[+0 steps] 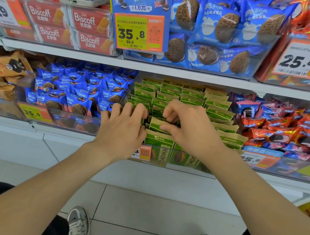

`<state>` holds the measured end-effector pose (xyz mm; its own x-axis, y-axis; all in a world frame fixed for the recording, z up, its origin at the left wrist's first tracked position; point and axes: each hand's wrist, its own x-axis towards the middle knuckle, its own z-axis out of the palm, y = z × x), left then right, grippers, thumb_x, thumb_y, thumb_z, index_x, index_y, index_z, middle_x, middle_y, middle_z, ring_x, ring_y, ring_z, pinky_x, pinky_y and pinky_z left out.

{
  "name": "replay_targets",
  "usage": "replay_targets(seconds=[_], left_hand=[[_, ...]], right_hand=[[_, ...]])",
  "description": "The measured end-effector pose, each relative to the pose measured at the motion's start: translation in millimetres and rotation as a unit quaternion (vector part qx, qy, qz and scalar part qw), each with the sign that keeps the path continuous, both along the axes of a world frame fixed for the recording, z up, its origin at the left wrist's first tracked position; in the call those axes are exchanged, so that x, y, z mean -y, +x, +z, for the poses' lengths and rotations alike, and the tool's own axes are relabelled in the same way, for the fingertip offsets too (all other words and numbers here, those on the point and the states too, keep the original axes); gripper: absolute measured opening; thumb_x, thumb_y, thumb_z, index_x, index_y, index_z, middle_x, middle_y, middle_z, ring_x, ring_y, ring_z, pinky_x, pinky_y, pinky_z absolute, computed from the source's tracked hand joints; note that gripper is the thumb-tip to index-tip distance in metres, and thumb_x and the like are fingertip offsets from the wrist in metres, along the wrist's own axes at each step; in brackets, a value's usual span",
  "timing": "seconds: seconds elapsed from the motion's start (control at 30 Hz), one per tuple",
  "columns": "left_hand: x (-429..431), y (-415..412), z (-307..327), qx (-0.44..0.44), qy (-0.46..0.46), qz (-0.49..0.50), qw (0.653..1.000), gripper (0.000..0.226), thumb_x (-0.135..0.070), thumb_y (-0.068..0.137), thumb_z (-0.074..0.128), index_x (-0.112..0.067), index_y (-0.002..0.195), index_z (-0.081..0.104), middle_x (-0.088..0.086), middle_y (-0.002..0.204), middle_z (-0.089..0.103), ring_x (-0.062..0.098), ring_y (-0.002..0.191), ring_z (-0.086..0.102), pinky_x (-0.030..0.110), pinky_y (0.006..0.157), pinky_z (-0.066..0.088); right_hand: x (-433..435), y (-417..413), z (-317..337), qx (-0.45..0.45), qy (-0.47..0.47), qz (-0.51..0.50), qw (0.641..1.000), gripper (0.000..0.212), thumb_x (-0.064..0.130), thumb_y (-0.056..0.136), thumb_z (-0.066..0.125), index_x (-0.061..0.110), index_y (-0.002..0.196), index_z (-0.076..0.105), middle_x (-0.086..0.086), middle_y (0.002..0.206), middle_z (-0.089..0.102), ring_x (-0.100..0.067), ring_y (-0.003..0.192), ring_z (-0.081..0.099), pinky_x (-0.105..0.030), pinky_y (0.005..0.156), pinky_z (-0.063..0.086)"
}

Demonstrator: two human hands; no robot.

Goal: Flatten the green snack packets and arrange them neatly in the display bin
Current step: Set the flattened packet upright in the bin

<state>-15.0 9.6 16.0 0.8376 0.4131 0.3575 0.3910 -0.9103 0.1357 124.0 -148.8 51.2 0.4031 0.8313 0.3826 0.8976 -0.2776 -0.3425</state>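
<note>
Right hand (192, 127) pinches the top edge of the middle packet (156, 125) between thumb and curled forefinger, near the front of the display bin (167, 166), and that packet leans askew against the rows around it. Beside it, the left hand (123, 128) lies with its fingers bent down over the packet tops at the bin's left front. Its fingertips are buried among them, so I cannot tell whether it grips one or only holds the row back. The green snack packets (188, 96) stand on edge in several rows that run front to back. The rear rows look orderly and overlap like shingles, while the ones between and just under the hands sit crooked, with a gap open beside the pinched one. The front packet (159, 139) stands upright against the clear wall, just above the price tag (145, 152). By my reading the step in hand is the straightening of the front middle rows, and most of the bin is already in order. The next move likely calls for pressing the pinched packet flat, seating it upright in its row so it lines up with its neighbours, and keeping the left row from toppling into the gap. Blue cookie packets (75, 93) fill the bin to the left and red packets (287, 126) the one to the right, and neither needs touching.
</note>
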Motion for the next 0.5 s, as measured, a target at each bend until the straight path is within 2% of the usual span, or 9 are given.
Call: replay_targets(seconds=[0.07, 0.13, 0.2, 0.3, 0.37, 0.43, 0.5], left_hand=[[0, 1, 3, -0.022, -0.026, 0.013, 0.999, 0.026, -0.04, 0.098, 0.049, -0.035, 0.12, 0.037, -0.008, 0.115, 0.04, 0.026, 0.106, 0.035, 0.045, 0.084, 0.03], [-3, 2, 8, -0.05, -0.064, 0.012, 0.997, 0.026, -0.039, 0.098, 0.049, -0.037, 0.12, 0.034, -0.008, 0.117, 0.037, 0.025, 0.109, 0.031, 0.045, 0.088, 0.027], [-10, 2, 14, -0.077, -0.106, -0.002, 0.991, 0.028, -0.039, 0.1, 0.051, -0.04, 0.122, 0.033, -0.007, 0.119, 0.036, 0.025, 0.114, 0.031, 0.045, 0.091, 0.026], [-16, -3, 22, -0.091, -0.15, -0.036, 0.984, 0.038, -0.04, 0.1, 0.059, -0.043, 0.128, 0.034, -0.008, 0.125, 0.037, 0.023, 0.119, 0.031, 0.044, 0.094, 0.024], [-16, -7, 27, -0.077, -0.155, -0.06, 0.983, 0.048, -0.037, 0.096, 0.066, -0.044, 0.131, 0.034, -0.011, 0.129, 0.038, 0.02, 0.12, 0.032, 0.043, 0.095, 0.023], [-15, -8, 29, -0.063, -0.15, -0.077, 0.984, 0.054, -0.034, 0.092, 0.071, -0.045, 0.132, 0.036, -0.013, 0.132, 0.039, 0.018, 0.123, 0.034, 0.044, 0.096, 0.024], [-14, -8, 28, -0.051, -0.146, -0.075, 0.985, 0.053, -0.033, 0.091, 0.072, -0.044, 0.13, 0.038, -0.014, 0.131, 0.042, 0.017, 0.124, 0.038, 0.044, 0.095, 0.024]], right_hand=[[2, 0, -1, 0.024, -0.007, 0.041, 0.999, 0.013, 0.027, 0.095, 0.079, 0.026, 0.099, 0.067, 0.011, 0.091, 0.066, -0.01, 0.086, 0.063, -0.039, 0.08, 0.057], [6, 1, -1, 0.038, -0.008, 0.084, 0.996, 0.007, 0.033, 0.1, 0.072, 0.027, 0.099, 0.07, 0.012, 0.094, 0.066, -0.01, 0.089, 0.063, -0.039, 0.081, 0.056], [11, 3, 0, 0.034, -0.009, 0.087, 0.996, 0.019, 0.048, 0.097, 0.071, 0.03, 0.103, 0.074, 0.012, 0.109, 0.068, -0.011, 0.101, 0.065, -0.04, 0.086, 0.058], [17, 0, 0, 0.099, -0.087, 0.039, 0.991, 0.044, 0.063, 0.084, 0.076, 0.036, 0.119, 0.076, 0.01, 0.128, 0.067, -0.016, 0.12, 0.061, -0.044, 0.096, 0.058], [15, -5, -10, 0.149, -0.096, 0.022, 0.984, 0.037, 0.053, 0.08, 0.086, 0.031, 0.109, 0.08, 0.006, 0.121, 0.069, -0.023, 0.117, 0.06, -0.048, 0.094, 0.056], [11, -10, -18, 0.174, -0.046, 0.013, 0.984, 0.019, 0.036, 0.079, 0.092, 0.025, 0.09, 0.081, 0.003, 0.11, 0.068, -0.026, 0.109, 0.06, -0.05, 0.086, 0.056], [6, -16, -22, 0.144, 0.009, -0.006, 0.989, 0.011, 0.024, 0.083, 0.089, 0.021, 0.085, 0.079, 0.003, 0.107, 0.065, -0.024, 0.105, 0.06, -0.047, 0.086, 0.056]])
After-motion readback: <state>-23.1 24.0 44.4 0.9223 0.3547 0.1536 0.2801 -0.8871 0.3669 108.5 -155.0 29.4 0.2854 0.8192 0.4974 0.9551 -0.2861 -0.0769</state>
